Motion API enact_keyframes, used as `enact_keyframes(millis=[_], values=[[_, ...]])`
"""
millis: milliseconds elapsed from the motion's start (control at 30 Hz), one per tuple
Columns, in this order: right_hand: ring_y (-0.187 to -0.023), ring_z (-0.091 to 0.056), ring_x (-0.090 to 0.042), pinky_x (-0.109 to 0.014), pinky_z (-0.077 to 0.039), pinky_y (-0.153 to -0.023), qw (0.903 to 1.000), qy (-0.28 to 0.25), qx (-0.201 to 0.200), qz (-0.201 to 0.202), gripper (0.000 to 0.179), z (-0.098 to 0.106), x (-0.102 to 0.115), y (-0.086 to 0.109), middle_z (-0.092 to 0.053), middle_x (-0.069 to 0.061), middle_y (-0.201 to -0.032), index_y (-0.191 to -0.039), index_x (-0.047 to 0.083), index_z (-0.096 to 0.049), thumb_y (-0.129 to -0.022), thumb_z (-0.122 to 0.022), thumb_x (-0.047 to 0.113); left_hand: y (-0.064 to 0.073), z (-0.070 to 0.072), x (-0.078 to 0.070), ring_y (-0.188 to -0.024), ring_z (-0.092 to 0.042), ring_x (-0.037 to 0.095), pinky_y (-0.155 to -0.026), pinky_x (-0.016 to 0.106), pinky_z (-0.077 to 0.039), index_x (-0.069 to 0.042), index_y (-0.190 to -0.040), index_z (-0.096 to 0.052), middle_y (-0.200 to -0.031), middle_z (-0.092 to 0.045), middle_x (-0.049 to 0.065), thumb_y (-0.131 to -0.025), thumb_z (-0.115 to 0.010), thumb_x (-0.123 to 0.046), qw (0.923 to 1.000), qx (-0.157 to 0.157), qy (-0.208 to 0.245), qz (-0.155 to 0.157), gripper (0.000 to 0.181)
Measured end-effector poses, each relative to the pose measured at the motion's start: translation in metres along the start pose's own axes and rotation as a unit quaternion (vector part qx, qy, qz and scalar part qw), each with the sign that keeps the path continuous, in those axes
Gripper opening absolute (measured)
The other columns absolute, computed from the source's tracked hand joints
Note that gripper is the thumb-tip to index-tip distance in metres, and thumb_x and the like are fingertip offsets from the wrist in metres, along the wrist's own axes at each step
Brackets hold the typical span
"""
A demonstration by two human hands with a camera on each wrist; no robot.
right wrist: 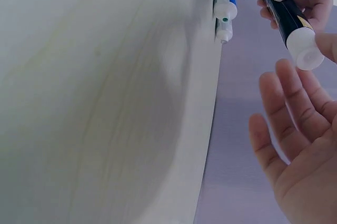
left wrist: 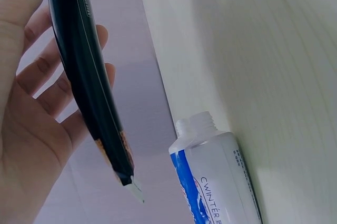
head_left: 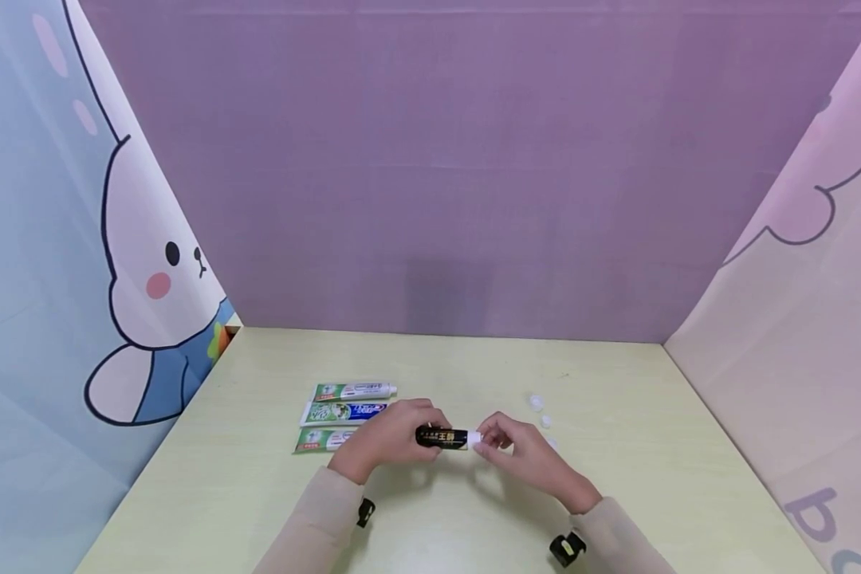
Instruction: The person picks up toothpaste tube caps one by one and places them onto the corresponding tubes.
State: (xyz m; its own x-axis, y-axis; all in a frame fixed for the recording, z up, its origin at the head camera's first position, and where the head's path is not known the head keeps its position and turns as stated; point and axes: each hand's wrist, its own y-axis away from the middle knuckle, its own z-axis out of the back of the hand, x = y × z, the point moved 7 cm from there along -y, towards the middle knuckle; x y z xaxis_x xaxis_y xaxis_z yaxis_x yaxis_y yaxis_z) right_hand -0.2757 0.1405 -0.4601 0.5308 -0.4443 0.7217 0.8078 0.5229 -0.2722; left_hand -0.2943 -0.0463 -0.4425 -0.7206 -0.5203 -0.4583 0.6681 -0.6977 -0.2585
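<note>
My left hand [head_left: 400, 432] grips a black toothpaste tube [head_left: 439, 437] with gold lettering, held level above the table. The tube's white cap [head_left: 474, 438] points right, and the thumb and fingers of my right hand [head_left: 529, 456] pinch it. In the right wrist view the thumb lies against the side of this cap [right wrist: 306, 52], while the other fingers are spread loosely below. Beside my left hand lie three more toothpaste tubes in a column: a green and white one [head_left: 355, 391], a green and blue one [head_left: 340, 412], and another green one [head_left: 323, 440] partly hidden by the hand.
Small white caps lie right of my hands, among them a larger one [head_left: 536, 402] and a smaller one [head_left: 545, 422]. In the left wrist view one lying tube shows a bare threaded neck [left wrist: 199, 123]. A purple cloth [head_left: 445, 175] stands behind the pale table [head_left: 459, 363].
</note>
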Motion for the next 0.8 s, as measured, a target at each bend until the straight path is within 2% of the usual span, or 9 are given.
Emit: enact_keyframes(millis=[167, 300, 433, 633, 733, 800], values=[[-0.074, -0.061, -0.011, -0.027, -0.053, -0.066, 0.9998, 0.004, 0.011, -0.017, 0.018, -0.0004, -0.0013, -0.0011, -0.069, -0.003, -0.087, -0.099, 0.015, -0.066, -0.103, -0.059, 0.032, -0.0008, 0.0011, -0.0019, -0.081, -0.056, 0.001, -0.076, 0.018, -0.049, -0.023, -0.107, -0.074, -0.094, -0.062, -0.015, -0.079, -0.079, -0.018, 1.0, -0.005, 0.004, -0.007, 0.029], [-0.062, -0.05, -0.006, -0.023, -0.044, -0.054, 0.9997, 0.01, 0.017, -0.013, 0.024, -0.0019, -0.001, -0.0012, -0.065, -0.008, -0.078, -0.091, 0.015, -0.065, -0.106, -0.053, 0.029, -0.0012, 0.0011, -0.0033, -0.081, -0.056, 0.001, -0.075, 0.018, -0.049, -0.022, -0.107, -0.074, -0.094, -0.062, -0.014, -0.08, -0.079, -0.018, 0.9999, -0.003, 0.007, -0.009, 0.029], [-0.058, -0.041, -0.001, -0.021, -0.039, -0.05, 0.9997, 0.012, 0.018, -0.004, 0.025, -0.003, -0.0003, -0.0013, -0.064, -0.007, -0.076, -0.086, 0.021, -0.061, -0.107, -0.05, 0.028, -0.0011, 0.0013, -0.0037, -0.08, -0.056, 0.001, -0.075, 0.018, -0.049, -0.023, -0.107, -0.074, -0.094, -0.062, -0.015, -0.079, -0.079, -0.017, 0.9999, -0.002, 0.008, -0.012, 0.028], [-0.06, -0.045, -0.003, -0.023, -0.042, -0.052, 0.9993, 0.032, 0.016, -0.011, 0.022, -0.0011, 0.0004, -0.0002, -0.065, -0.002, -0.079, -0.092, 0.02, -0.062, -0.107, -0.05, 0.029, -0.001, 0.0007, -0.0035, -0.08, -0.056, 0.001, -0.075, 0.018, -0.049, -0.024, -0.107, -0.074, -0.094, -0.062, -0.015, -0.08, -0.079, -0.018, 0.9999, -0.001, 0.009, -0.012, 0.027], [-0.069, -0.054, -0.006, -0.025, -0.048, -0.061, 0.9989, 0.032, 0.014, -0.032, 0.016, -0.0002, -0.0012, 0.0007, -0.066, 0.003, -0.087, -0.103, 0.021, -0.061, -0.104, -0.055, 0.035, -0.0013, 0.0006, -0.0031, -0.081, -0.056, 0.001, -0.076, 0.019, -0.05, -0.024, -0.107, -0.074, -0.095, -0.062, -0.015, -0.081, -0.079, -0.019, 0.9999, 0.0, 0.008, -0.009, 0.027], [-0.079, -0.06, -0.009, -0.028, -0.051, -0.069, 0.9987, 0.021, 0.012, -0.044, 0.023, 0.0001, -0.0023, 0.0014, -0.066, 0.006, -0.095, -0.112, 0.019, -0.06, -0.101, -0.061, 0.039, -0.0015, 0.0006, -0.003, -0.082, -0.056, 0.001, -0.077, 0.019, -0.05, -0.024, -0.108, -0.074, -0.095, -0.062, -0.015, -0.081, -0.079, -0.02, 0.9999, 0.001, 0.007, -0.008, 0.028]])
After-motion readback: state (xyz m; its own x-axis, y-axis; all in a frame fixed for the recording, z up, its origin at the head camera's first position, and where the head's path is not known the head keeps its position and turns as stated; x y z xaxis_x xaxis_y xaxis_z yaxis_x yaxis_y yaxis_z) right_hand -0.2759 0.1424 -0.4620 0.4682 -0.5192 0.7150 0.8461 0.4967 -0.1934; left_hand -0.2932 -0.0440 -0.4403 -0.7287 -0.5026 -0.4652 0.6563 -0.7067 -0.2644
